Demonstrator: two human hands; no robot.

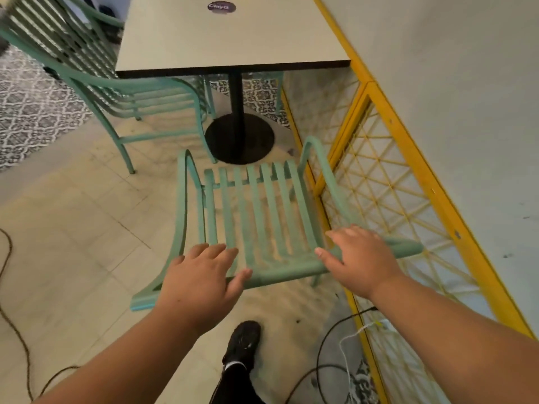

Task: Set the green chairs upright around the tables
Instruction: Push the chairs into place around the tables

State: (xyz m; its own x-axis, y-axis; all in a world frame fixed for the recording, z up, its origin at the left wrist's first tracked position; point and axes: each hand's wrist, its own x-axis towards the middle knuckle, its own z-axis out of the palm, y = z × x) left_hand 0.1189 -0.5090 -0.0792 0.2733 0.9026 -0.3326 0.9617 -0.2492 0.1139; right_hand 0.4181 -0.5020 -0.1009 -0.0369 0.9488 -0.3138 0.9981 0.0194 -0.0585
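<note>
Green slatted metal chair [262, 217], on its legs as far as can be judged, back rail nearest and seat pointing away toward the table. Held at that back rail: left hand [201, 275] laid over the left end, fingers spread and straight, thumb along the near edge; right hand [361, 258] resting on the right end, fingers loosely extended, neither closed tight round the tube.

Looks like the placing step rather than the righting step: up, but not yet tucked in. Calls next for a firmer hold on the rail and a straight push away from the grip, toward the black round pedestal base [239, 138] under the pale rectangular tabletop [233, 33], stopping short of the post.

Beyond and left of the grip, a second green slatted chair [145, 97], upright at the table's side. Just right of the grip, a yellow metal lattice frame [423, 167], close beside the chair's right arm; likely to snag if swung that way. Behind the grip, near the black shoe [242, 342], a loose black cable [320, 354] on the floor: a trip hazard when stepping forward.
</note>
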